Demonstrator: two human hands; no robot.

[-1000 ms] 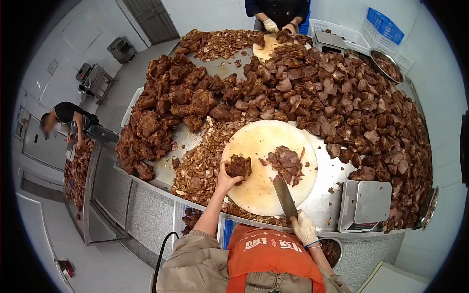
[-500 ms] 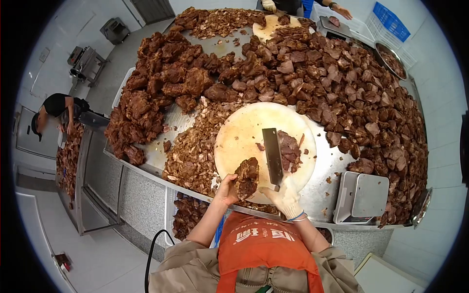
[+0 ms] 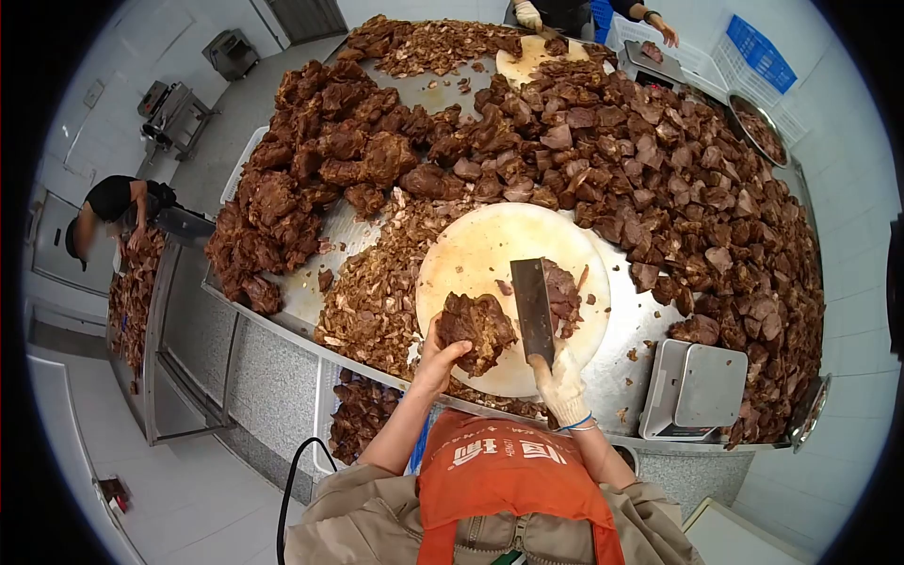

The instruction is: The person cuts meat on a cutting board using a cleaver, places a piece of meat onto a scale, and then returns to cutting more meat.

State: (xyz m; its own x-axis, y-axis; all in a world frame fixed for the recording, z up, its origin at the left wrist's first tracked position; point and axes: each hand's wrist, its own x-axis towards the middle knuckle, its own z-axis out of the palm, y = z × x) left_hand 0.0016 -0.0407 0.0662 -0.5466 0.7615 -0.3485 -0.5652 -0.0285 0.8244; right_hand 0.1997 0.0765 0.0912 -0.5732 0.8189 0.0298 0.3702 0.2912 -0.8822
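My bare left hand [image 3: 438, 356] grips a dark brown chunk of cooked meat [image 3: 478, 331] over the left side of a round cutting board [image 3: 452, 254]. In my gloved right hand [image 3: 559, 384] is a cleaver [image 3: 533, 306], its broad blade pointing away from me. Beside the blade, on the right, lies a cut piece of meat [image 3: 562, 297], partly hidden behind the cleaver. Small crumbs are scattered on the board. Left of the board spreads a heap of small meat scraps [image 3: 372, 273].
Large meat chunks [image 3: 330, 151] are piled at the back left, cut pieces [image 3: 687, 188] at the right. A scale [image 3: 697, 381] stands front right. A co-worker's gloved hand [image 3: 528, 15] is at the far board [image 3: 518, 68]; another person [image 3: 122, 212] works at the left.
My left hand has turned the meat chunk, which now shows a broader side. The cleaver and my right hand have shifted slightly right and down. The camera view has moved a little.
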